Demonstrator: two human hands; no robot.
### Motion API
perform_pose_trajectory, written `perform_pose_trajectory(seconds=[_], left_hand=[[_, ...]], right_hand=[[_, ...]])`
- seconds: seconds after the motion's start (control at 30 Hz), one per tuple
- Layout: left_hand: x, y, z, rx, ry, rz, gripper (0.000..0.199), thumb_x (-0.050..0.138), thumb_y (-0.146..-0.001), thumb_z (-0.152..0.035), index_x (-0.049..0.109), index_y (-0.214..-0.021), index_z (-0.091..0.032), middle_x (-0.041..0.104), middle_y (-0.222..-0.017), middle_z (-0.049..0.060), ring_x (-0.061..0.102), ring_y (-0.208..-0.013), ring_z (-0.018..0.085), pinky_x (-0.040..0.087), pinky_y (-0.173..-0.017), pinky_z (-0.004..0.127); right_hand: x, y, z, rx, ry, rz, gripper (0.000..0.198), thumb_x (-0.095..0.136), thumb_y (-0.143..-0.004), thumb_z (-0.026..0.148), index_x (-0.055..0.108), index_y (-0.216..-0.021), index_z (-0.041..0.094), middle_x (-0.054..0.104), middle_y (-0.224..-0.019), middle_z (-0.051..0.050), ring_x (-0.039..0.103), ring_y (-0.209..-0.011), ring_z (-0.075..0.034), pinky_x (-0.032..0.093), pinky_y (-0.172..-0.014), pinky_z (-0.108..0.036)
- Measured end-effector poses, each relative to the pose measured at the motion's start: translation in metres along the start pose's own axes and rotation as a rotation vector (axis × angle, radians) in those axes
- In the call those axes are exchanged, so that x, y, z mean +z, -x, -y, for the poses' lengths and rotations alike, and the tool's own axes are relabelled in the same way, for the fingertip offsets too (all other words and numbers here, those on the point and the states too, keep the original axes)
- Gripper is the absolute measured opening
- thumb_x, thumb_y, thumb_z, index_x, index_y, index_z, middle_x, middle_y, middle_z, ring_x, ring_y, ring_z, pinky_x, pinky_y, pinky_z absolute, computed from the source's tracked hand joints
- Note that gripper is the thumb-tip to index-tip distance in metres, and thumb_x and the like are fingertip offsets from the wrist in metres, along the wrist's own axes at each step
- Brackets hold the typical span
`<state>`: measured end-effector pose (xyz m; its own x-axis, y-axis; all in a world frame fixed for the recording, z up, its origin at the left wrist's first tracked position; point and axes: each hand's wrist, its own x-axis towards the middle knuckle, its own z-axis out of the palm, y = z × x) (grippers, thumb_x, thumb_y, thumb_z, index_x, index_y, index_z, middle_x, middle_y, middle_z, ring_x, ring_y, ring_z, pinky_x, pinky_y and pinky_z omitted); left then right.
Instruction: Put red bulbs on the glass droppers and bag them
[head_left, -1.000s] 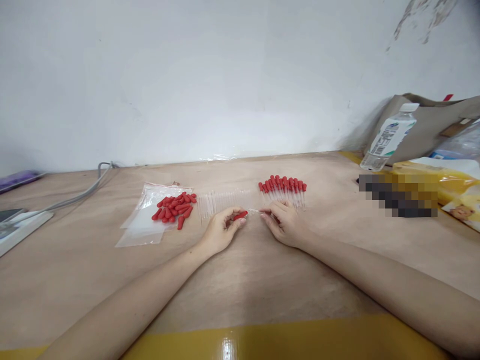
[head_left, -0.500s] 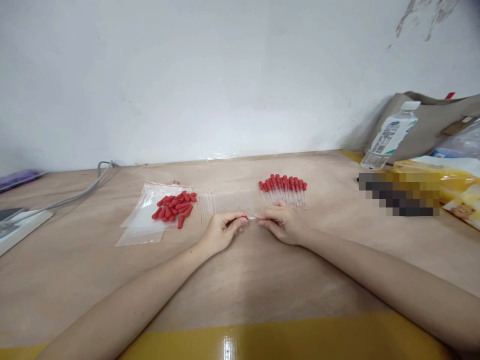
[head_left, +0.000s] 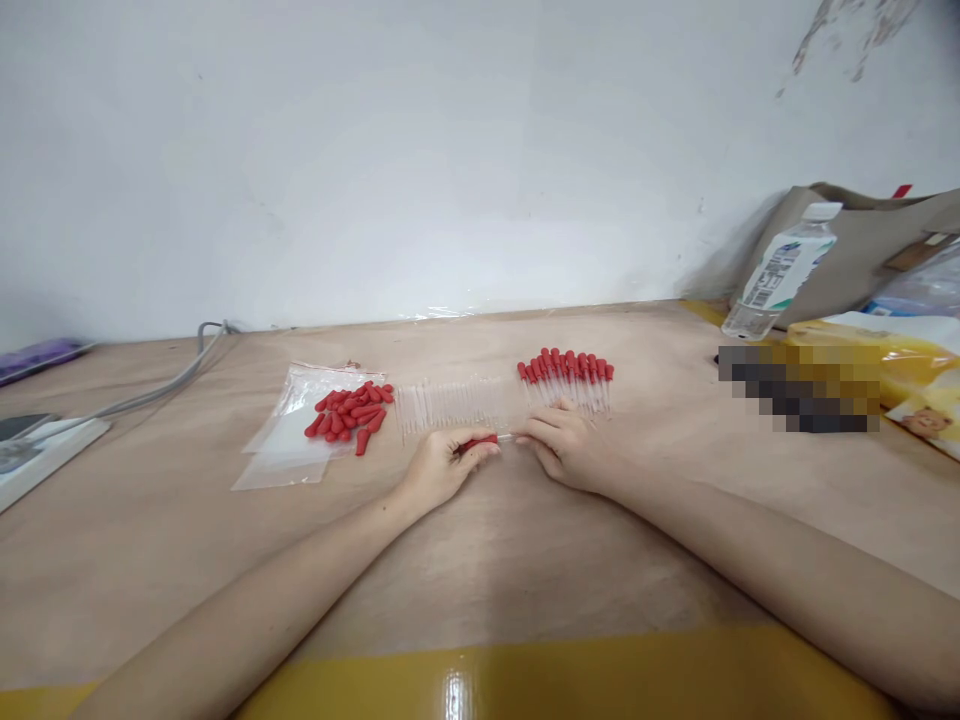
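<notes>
My left hand (head_left: 441, 465) pinches a red rubber bulb (head_left: 480, 441) at the middle of the wooden table (head_left: 480, 560). My right hand (head_left: 564, 445) grips a clear glass dropper tube (head_left: 508, 438) whose end meets the bulb. Behind my hands lies a row of bare clear tubes (head_left: 452, 403). To its right is a row of finished droppers with red bulbs (head_left: 566, 378). A pile of loose red bulbs (head_left: 349, 414) rests on clear plastic bags (head_left: 289, 440) to the left.
A water bottle (head_left: 776, 270) leans on a tan bag (head_left: 862, 245) at the back right, beside yellow packaging (head_left: 892, 370). A grey cable (head_left: 161, 385) and a white device (head_left: 45, 445) lie at the left. A yellow strip (head_left: 525, 685) edges the table front.
The two hands have drawn together, and the tube's end now meets the red bulb, which showed more fully a second ago. Both hands sit slightly lower.
</notes>
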<state>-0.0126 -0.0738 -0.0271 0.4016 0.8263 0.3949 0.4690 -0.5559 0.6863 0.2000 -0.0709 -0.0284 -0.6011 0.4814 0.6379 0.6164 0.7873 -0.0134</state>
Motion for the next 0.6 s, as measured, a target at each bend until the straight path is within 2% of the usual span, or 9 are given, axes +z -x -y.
perform_pose_trajectory(seconds=[0.1,0.17,0.3,0.4,0.5,0.6], left_hand=[[-0.004,0.001,-0.001,0.024,-0.034,-0.026,0.025,0.062,-0.076,-0.035,0.068,-0.096,-0.021,0.071,-0.089,0.004,0.065,-0.076,0.017,0.051,-0.071,0.027],[-0.006,0.001,-0.002,0.021,-0.047,-0.035,0.026,0.061,-0.077,-0.035,0.068,-0.097,-0.02,0.07,-0.093,0.005,0.065,-0.082,0.019,0.051,-0.075,0.029],[-0.007,0.001,-0.003,0.009,-0.018,0.018,0.022,0.06,-0.078,-0.033,0.069,-0.092,-0.019,0.071,-0.083,0.005,0.065,-0.072,0.017,0.052,-0.068,0.027],[-0.005,0.001,0.0,-0.058,0.125,0.063,0.022,0.062,-0.076,-0.033,0.069,-0.089,-0.017,0.069,-0.068,0.003,0.063,-0.057,0.014,0.051,-0.058,0.024],[-0.002,0.001,0.003,-0.111,0.273,0.09,0.023,0.065,-0.073,-0.033,0.068,-0.087,-0.014,0.068,-0.067,0.004,0.062,-0.055,0.013,0.052,-0.057,0.024],[-0.001,0.002,0.002,-0.111,0.311,0.104,0.024,0.065,-0.072,-0.032,0.068,-0.086,-0.013,0.068,-0.068,0.005,0.062,-0.056,0.013,0.053,-0.059,0.025]], right_hand=[[0.001,0.002,-0.003,0.068,-0.088,0.041,0.017,0.041,-0.089,0.025,0.056,-0.091,0.017,0.059,-0.079,-0.005,0.05,-0.071,-0.016,0.036,-0.066,-0.028],[0.002,0.004,-0.006,0.098,-0.127,0.07,0.016,0.041,-0.089,0.025,0.054,-0.088,0.017,0.057,-0.08,-0.006,0.05,-0.073,-0.016,0.038,-0.066,-0.027],[0.003,0.005,-0.007,0.03,-0.128,0.041,0.018,0.037,-0.089,0.021,0.054,-0.083,0.017,0.056,-0.075,-0.005,0.049,-0.07,-0.016,0.039,-0.065,-0.028],[0.004,0.004,-0.004,-0.001,-0.12,-0.01,0.019,0.037,-0.089,0.019,0.055,-0.084,0.017,0.057,-0.074,-0.005,0.047,-0.068,-0.015,0.038,-0.063,-0.027],[0.004,0.003,0.0,-0.028,-0.11,-0.026,0.02,0.037,-0.089,0.019,0.056,-0.084,0.017,0.057,-0.071,-0.005,0.045,-0.064,-0.015,0.037,-0.061,-0.027],[0.005,0.001,0.003,-0.072,-0.091,-0.037,0.023,0.035,-0.089,0.019,0.057,-0.081,0.016,0.056,-0.067,-0.004,0.044,-0.061,-0.014,0.035,-0.06,-0.027]])
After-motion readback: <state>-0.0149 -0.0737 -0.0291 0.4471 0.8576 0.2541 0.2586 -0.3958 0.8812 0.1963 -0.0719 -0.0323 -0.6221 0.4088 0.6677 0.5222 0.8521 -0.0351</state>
